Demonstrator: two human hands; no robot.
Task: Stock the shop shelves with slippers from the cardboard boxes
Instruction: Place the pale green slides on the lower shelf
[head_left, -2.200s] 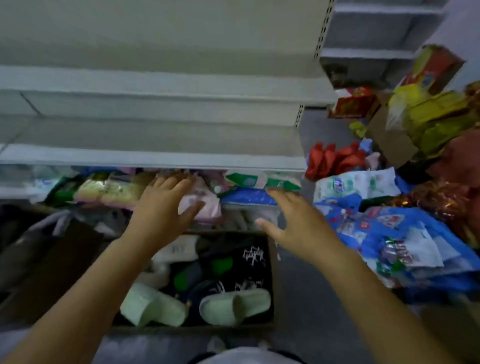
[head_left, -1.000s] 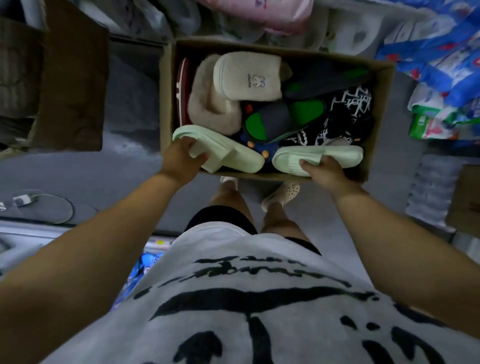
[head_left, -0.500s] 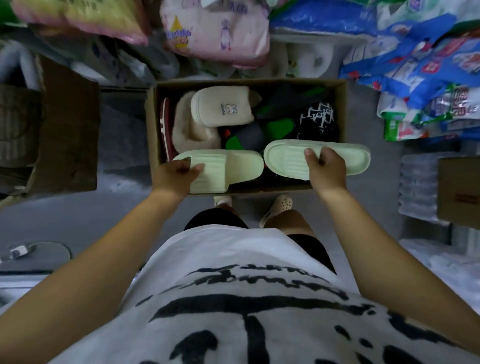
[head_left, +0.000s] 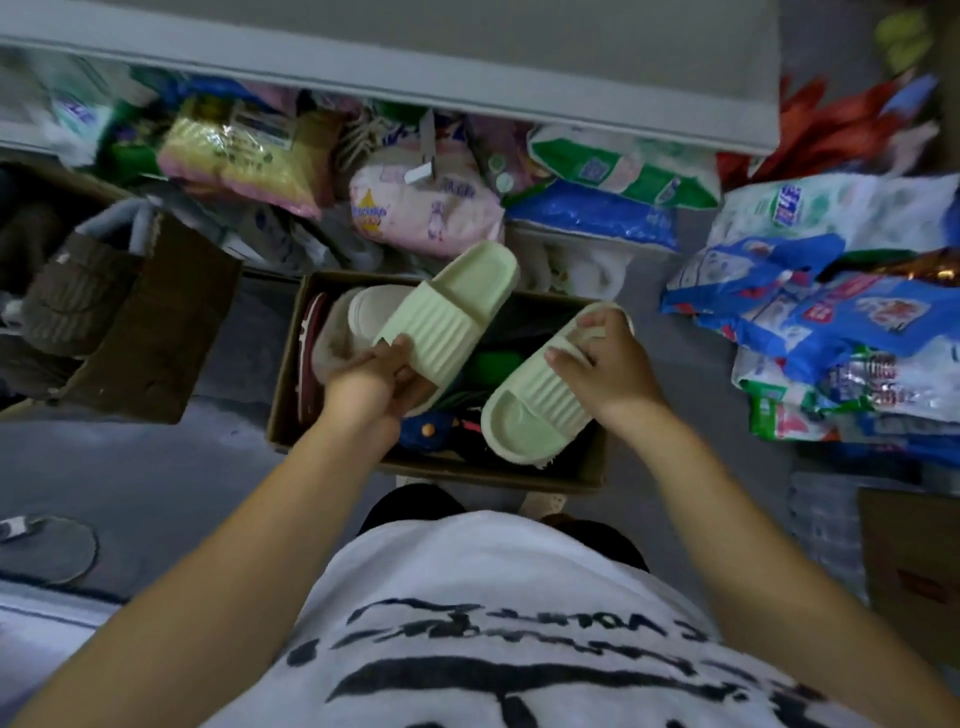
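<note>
**Two green slippers held over the open box**

The grey shelf (head_left: 395, 88) runs across the top, with bagged packets (head_left: 426, 208) packed beneath it. On the floor in front of me stands the open cardboard box (head_left: 441, 470). It holds cream fluffy slippers (head_left: 332, 348), a dark red slipper (head_left: 310, 358) on edge against the left wall, and a blue slipper (head_left: 423, 431). A second brown box (head_left: 156, 332) stands to its left; I cannot make out its contents. My left hand (head_left: 369, 387) pinches one pale green slipper (head_left: 447, 317) by its near end, above the box. My right hand (head_left: 610, 371) curls round the other green slipper (head_left: 530, 415), also over the box.
</note>
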